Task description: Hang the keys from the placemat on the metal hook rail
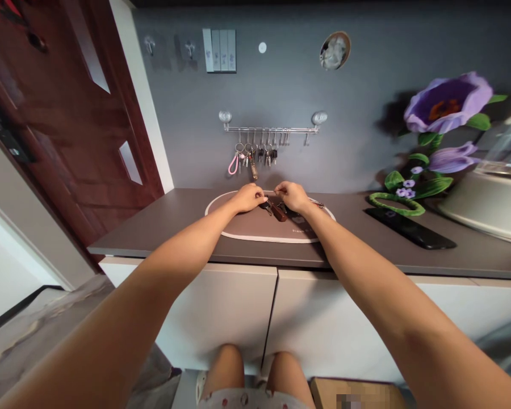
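Over the oval brown mat (259,230), both of my hands are close together with their fingers bent inward. The thumb and fingers of my left hand (249,199) are pinched at a black-headed key (264,205). My right hand (293,197) is closed in a pinch as well; whatever its fingertips hold is too small to make out. Between the hands, a brown key fob (278,213) lies on the mat beside more keys, partly covered by my right hand. Another small metal item (318,204) rests by the mat's right side.
Several key sets (268,154) hang from a clear hook rail (272,130) on the grey wall. Right of the mat are a black phone (411,228), a purple flower decoration (447,108) and a large white domed object (489,199). A dark red door (89,113) stands at left.
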Motion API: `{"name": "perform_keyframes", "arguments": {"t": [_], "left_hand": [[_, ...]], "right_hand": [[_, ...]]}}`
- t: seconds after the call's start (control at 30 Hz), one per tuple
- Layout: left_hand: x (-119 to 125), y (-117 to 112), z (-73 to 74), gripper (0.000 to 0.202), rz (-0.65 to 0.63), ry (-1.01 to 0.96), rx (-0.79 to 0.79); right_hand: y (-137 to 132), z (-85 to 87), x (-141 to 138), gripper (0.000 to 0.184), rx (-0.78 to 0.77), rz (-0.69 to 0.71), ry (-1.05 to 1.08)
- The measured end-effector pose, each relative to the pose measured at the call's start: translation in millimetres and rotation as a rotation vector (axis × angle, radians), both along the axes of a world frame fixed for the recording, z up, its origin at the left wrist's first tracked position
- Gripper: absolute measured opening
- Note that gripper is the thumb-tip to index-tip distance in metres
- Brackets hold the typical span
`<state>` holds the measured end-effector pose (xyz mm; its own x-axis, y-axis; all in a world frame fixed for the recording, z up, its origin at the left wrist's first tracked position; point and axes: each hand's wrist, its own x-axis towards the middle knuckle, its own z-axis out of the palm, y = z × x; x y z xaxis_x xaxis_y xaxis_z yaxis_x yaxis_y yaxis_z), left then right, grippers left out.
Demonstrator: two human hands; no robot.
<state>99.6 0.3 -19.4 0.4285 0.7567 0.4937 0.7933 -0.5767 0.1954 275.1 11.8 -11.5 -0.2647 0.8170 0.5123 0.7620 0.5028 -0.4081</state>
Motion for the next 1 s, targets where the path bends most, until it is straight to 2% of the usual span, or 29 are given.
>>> {"name": "perform_keyframes", "arguments": {"t": [0.37, 0.8, 1.0], "left_hand": [[3.6, 3.4, -1.4, 0.021, 0.011, 0.043, 0.000], [-6.5, -6.1, 18.1, 0.023, 0.054, 0.151, 0.139], [-11.7, -8.3, 25.7, 0.023, 0.072, 0.201, 0.192]], "right_hand": [[2.4, 1.0, -5.6, 0.017, -0.008, 0.031, -0.047], [-3.0, 4.0, -8.6, 0.014, -0.005, 0.048, -0.079], [-8.1, 6.2, -9.9, 0.017, 0.022, 0.083, -0.016]]}}
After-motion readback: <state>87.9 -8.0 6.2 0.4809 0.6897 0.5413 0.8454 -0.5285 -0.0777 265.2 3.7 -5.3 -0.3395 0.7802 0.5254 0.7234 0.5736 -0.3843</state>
